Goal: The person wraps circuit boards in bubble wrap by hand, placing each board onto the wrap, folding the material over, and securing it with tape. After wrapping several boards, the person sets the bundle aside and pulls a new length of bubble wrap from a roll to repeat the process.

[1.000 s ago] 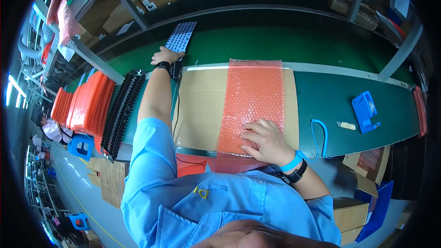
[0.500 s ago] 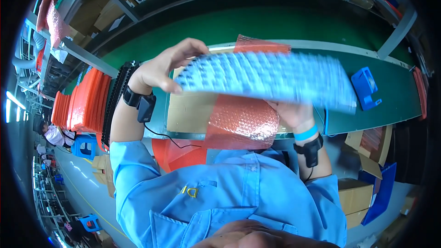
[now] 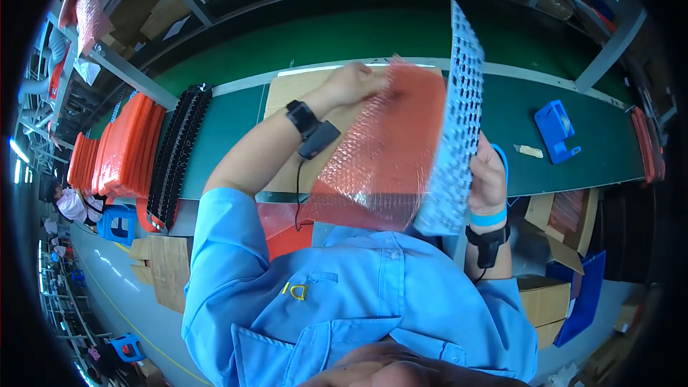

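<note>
My right hand point(image 3: 487, 175) grips a long white panel point(image 3: 462, 93) by its right edge. The panel stands upright on its narrow side, its face covered in rows of dark rectangular spots. Left of it, a red bubble-wrap bag point(image 3: 401, 136) is lifted at a slant. My left hand point(image 3: 355, 84) is closed at the bag's upper left edge, fingertips partly hidden by the film. Beneath the bag lies a flat cardboard sheet point(image 3: 281, 100) on the green bench.
Stacked red bubble-wrap bags point(image 3: 125, 147) and black strips point(image 3: 179, 150) sit at the left. On the right are a blue tape dispenser point(image 3: 555, 132), a small cutter point(image 3: 529, 151) and a cardboard box point(image 3: 548, 301) below. A metal post point(image 3: 613, 46) rises at the far right.
The panel has swung from lying crosswise to standing upright at the right. My left hand has let go of it and moved to the bag, whose left side has risen.
</note>
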A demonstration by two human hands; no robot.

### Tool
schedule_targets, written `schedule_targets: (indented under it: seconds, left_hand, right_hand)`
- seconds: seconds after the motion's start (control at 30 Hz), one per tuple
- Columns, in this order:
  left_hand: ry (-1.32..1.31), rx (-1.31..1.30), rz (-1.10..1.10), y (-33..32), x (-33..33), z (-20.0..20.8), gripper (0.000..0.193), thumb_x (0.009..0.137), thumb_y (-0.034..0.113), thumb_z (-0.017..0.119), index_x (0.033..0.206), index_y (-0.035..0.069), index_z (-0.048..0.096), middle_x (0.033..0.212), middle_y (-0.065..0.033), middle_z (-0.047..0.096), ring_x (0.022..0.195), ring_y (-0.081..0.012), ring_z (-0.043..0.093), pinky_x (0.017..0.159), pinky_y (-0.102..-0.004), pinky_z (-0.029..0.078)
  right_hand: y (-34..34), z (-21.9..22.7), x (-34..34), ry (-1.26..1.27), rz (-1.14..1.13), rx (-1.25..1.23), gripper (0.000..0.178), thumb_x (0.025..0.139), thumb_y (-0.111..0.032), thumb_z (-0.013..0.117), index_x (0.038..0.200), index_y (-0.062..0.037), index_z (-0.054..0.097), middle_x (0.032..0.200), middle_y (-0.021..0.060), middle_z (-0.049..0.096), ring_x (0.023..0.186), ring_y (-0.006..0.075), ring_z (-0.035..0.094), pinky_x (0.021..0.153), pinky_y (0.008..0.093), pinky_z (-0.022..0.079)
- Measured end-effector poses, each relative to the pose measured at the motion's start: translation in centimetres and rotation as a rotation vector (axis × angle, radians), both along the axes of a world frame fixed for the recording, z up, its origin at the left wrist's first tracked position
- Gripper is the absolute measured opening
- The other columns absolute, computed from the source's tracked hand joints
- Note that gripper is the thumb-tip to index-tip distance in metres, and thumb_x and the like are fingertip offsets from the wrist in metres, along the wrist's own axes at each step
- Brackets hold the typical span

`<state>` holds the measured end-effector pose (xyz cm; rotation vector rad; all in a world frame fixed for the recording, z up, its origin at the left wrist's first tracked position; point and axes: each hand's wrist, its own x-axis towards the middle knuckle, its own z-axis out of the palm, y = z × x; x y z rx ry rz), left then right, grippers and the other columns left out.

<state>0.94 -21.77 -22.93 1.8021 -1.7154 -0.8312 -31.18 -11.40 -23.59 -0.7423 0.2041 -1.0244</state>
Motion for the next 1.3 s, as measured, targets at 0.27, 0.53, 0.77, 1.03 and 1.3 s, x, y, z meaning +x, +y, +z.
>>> schedule_targets:
  seconds: [0.27, 0.53, 0.77, 1.03, 1.3]
  left_hand:
    - [-0.204, 0.031, -0.174, 1.2, -2.0, -0.6, 0.049, 0.088, 0.040, 0.068, 0.117, 0.000, 0.067, 0.106, -0.0216, 0.071, 0.094, -0.0316, 0.070, 0.084, -0.0357, 0.054]
    - [0.889, 0.265, -0.218, 5.0, -3.7, 0.9, 0.036, 0.103, 0.025, 0.054, 0.130, 0.001, 0.058, 0.116, -0.0101, 0.069, 0.099, -0.0185, 0.068, 0.088, -0.0315, 0.054]
    - [1.225, 0.058, -0.272, 11.7, -3.5, 6.0, 0.046, 0.108, 0.022, 0.041, 0.150, 0.004, 0.037, 0.143, -0.0113, 0.053, 0.125, -0.0196, 0.056, 0.106, -0.0349, 0.046]
    - [1.378, -0.014, -0.317, 15.6, -1.6, 5.4, 0.053, 0.109, 0.026, 0.036, 0.157, 0.008, 0.022, 0.151, -0.0114, 0.044, 0.135, -0.0230, 0.048, 0.111, -0.0400, 0.042]
    - [1.466, -0.013, -0.330, 16.2, -1.0, 4.2, 0.052, 0.109, 0.027, 0.032, 0.157, 0.009, 0.021, 0.152, -0.0106, 0.043, 0.136, -0.0227, 0.047, 0.113, -0.0402, 0.040]
  right_hand:
    - [2.4, -2.6, 3.3, 0.423, -0.019, 0.023, 0.063, 0.091, 0.000, 0.062, 0.147, 0.0008, 0.034, 0.135, 0.0102, 0.058, 0.120, 0.0203, 0.060, 0.104, 0.0360, 0.045]
    - [2.8, -3.0, 4.1, 0.296, -0.139, -0.139, 0.063, 0.093, -0.001, 0.062, 0.148, -0.0005, 0.032, 0.137, 0.0095, 0.057, 0.121, 0.0179, 0.058, 0.105, 0.0338, 0.044]
    - [4.0, -2.9, 5.8, 0.263, 0.044, -0.166, 0.050, 0.096, 0.002, 0.057, 0.143, 0.0007, 0.037, 0.130, 0.0105, 0.061, 0.113, 0.0150, 0.063, 0.098, 0.0318, 0.050]
    - [4.2, -3.1, 7.7, 0.251, 0.139, -0.215, 0.039, 0.097, 0.003, 0.056, 0.135, 0.0009, 0.044, 0.123, 0.0106, 0.066, 0.108, 0.0138, 0.066, 0.094, 0.0313, 0.053]
    - [4.2, -3.2, 8.0, 0.241, 0.156, -0.217, 0.040, 0.097, 0.001, 0.057, 0.135, 0.0002, 0.045, 0.123, 0.0091, 0.065, 0.108, 0.0131, 0.065, 0.095, 0.0313, 0.052]
